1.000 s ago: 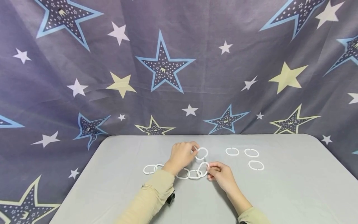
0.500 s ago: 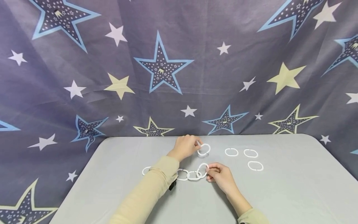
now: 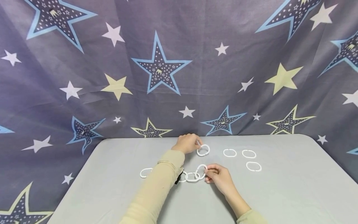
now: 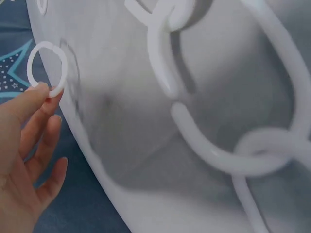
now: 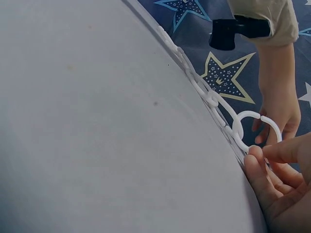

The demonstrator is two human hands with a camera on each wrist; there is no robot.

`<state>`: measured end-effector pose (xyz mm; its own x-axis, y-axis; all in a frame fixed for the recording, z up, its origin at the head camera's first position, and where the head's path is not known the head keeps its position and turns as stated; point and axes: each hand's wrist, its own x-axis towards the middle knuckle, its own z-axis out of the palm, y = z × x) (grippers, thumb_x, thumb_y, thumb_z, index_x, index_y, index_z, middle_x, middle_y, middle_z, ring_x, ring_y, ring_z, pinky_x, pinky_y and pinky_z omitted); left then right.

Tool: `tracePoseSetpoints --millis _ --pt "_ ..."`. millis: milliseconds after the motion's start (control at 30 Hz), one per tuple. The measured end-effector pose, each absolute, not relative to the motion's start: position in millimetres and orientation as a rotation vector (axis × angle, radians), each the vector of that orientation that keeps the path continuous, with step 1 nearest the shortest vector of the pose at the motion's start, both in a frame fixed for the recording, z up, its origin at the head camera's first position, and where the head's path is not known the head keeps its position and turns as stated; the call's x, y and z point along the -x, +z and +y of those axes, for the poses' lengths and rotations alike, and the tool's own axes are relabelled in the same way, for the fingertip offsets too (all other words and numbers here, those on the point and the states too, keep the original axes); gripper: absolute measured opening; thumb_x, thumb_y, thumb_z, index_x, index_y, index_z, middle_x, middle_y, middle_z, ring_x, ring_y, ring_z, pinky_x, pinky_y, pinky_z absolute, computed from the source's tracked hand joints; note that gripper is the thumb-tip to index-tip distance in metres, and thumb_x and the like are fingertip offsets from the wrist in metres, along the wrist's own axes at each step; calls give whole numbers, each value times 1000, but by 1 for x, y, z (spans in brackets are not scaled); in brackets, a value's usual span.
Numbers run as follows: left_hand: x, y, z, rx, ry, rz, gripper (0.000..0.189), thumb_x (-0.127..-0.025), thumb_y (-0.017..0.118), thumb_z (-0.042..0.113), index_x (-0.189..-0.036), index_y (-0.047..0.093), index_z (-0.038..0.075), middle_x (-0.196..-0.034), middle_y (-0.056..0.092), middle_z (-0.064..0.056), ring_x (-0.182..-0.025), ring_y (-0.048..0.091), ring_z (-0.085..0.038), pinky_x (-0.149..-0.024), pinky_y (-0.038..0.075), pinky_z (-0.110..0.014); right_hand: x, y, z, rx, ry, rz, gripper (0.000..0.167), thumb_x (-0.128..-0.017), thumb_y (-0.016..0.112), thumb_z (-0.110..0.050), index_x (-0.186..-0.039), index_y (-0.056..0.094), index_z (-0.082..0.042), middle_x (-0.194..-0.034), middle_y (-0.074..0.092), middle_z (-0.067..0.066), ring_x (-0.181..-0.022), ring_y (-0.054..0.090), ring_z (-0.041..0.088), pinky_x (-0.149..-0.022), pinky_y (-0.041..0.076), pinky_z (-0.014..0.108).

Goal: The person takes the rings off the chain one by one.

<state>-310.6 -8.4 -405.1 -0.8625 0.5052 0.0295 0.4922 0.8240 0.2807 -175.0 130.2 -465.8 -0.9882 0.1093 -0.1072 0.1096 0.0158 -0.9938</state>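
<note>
My left hand (image 3: 188,143) pinches a white oval plastic link (image 3: 208,150) between thumb and fingertips, above the far part of the table. In the left wrist view this link (image 4: 30,67) stands upright with a small gap at its top. Closer to me, my right hand (image 3: 221,178) pinches the end link (image 3: 202,165) of a white chain, tilted up from the table. That end link passes through a neighbouring chain link (image 3: 192,181). My left sleeve hides the chain's middle in the head view. The two hands' links are apart.
Several loose white links, such as a nearer one (image 3: 253,170), lie on the grey table (image 3: 293,186) to the right. A further white link (image 3: 145,177) shows left of my left sleeve. Behind the table hangs a starry curtain (image 3: 207,77).
My left hand has moved away from me and slightly right with its link, turning it, then nearly stopped. My right hand keeps its pinch on the chain's end link, almost unmoved.
</note>
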Motion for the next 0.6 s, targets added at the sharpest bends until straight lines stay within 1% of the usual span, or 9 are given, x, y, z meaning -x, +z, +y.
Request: tracePoseSetpoints --millis 233,433,600 --pt "312 -412 8 -835 438 2906 12 -90 74 24 -102 77 25 -87 71 11 -84 63 -10 -80 49 -34 175 -464 131 -230 -2204 2229 15 -88 65 6 -102 63 13 -76 67 11 -59 62 16 -58 55 26" --pt "316 -420 20 -833 365 2954 13 -90 74 29 -102 77 28 -92 72 12 -83 63 -8 -81 48 -33 174 -463 131 -220 -2215 2219 16 -88 65 7 -101 62 14 -76 67 11 -59 62 16 -57 55 25" --pt "318 -423 25 -815 336 2976 11 -90 74 30 -100 77 31 -95 73 14 -86 64 -8 -81 49 -35 174 -463 131 -204 -2217 2218 16 -88 65 6 -101 62 14 -76 67 11 -59 62 15 -57 55 25"
